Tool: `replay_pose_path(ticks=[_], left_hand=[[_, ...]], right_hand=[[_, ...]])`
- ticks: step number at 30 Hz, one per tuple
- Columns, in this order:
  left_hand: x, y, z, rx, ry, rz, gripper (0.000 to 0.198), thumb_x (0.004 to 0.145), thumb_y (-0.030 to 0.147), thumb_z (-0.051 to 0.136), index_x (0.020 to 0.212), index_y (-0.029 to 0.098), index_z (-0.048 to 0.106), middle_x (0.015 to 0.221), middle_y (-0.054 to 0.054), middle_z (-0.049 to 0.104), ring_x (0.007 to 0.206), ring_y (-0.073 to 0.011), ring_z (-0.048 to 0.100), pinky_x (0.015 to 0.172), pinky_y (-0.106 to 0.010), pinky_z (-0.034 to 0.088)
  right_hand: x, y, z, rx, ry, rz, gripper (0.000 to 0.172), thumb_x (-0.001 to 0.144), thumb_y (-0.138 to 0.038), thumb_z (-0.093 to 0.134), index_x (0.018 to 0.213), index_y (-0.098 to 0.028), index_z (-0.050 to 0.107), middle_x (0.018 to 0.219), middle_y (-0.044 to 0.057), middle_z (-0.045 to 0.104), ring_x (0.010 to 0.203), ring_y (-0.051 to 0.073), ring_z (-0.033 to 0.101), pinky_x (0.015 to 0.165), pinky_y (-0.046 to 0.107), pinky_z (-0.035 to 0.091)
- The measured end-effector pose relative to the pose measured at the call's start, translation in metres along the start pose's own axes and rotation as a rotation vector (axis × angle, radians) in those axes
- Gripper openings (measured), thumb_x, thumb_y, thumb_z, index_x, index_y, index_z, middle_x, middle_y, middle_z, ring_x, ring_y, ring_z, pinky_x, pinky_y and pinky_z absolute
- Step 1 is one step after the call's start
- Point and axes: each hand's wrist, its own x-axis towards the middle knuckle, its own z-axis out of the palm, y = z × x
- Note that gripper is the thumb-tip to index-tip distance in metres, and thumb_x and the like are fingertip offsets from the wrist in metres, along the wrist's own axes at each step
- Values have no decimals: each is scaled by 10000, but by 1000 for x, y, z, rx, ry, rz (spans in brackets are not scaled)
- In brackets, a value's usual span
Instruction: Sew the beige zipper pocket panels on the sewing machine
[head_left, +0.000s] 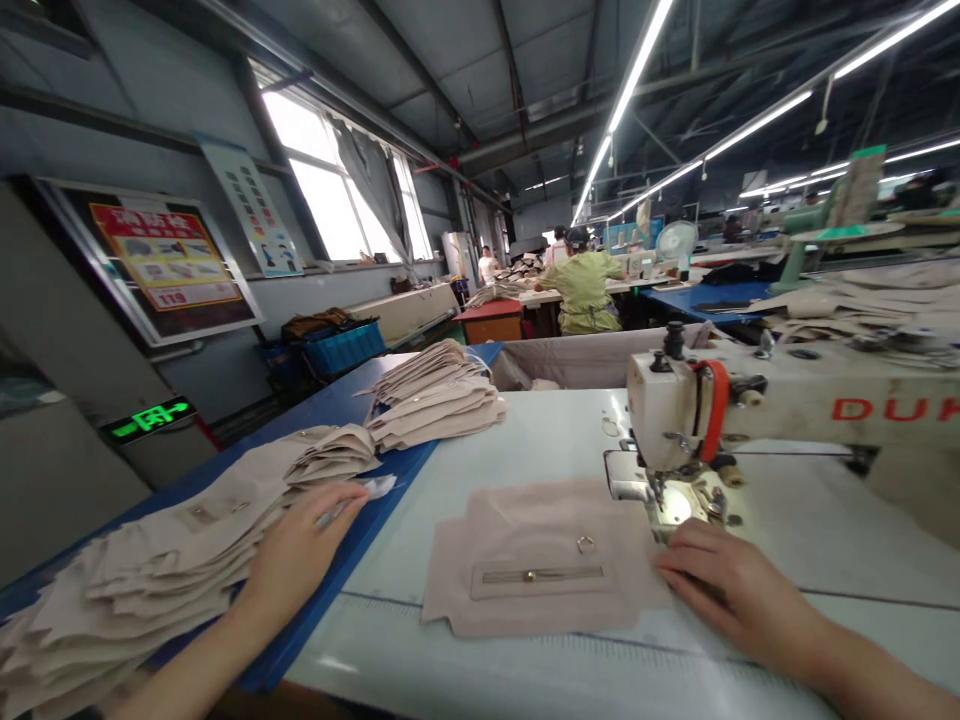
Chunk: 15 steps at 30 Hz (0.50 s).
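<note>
A beige fabric panel (540, 520) lies flat on the pale machine table, with a zipper (544, 576) set in a stitched rectangular window and a small metal ring (585, 544) above it. My right hand (727, 590) has its fingers closed at the panel's right edge, just in front of the lit needle area of the sewing machine (675, 420). To the left, my left hand (311, 540) pinches a small grey-white item (381, 486) whose kind I cannot make out. That hand is over the blue surface, beside a stack of beige fabric pieces (180, 540).
Another beige stack (439, 395) lies behind my left hand. A fabric-lined bin (585, 360) adjoins the table's far edge. The machine arm spans the right side. Farther off, a person in a yellow-green top (589, 285) works at another table. A blue basket (345, 350) stands by the wall.
</note>
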Motion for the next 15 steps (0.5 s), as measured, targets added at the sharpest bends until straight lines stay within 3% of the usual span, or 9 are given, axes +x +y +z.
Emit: replay_pose_path(ticks=[4,8,11,15], left_hand=[[-3,75,29,-140,106,484,356,997,400,429,868,218,707,873,-39,751,826,-189,703,828,-289,562],[-7,162,59,-245,198,859,308,1029,172,381,945,155,677,915,-57,742,882,-160,685,879,-283,548],[-6,207,73,-271,200,979,322,1031,145,357,956,136,670,926,-73,739,906,-184,678,852,-317,562],[-1,235,81,-274,179,1021,338,1034,156,340,972,128,671,930,-92,731,922,-200,669,844,-338,563]], right_hand=[[6,-8,-4,46,19,11,321,1018,-271,399,874,-175,669,822,80,640,807,201,580,730,314,449],[9,-14,-10,276,63,157,468,1038,-415,364,749,-169,637,754,55,607,756,181,572,708,298,443],[9,-12,-12,525,72,319,511,1018,-529,370,804,-167,659,785,48,639,784,186,597,744,310,462],[10,-2,-7,933,91,489,474,892,-613,586,1103,-192,648,831,26,675,748,172,616,715,307,497]])
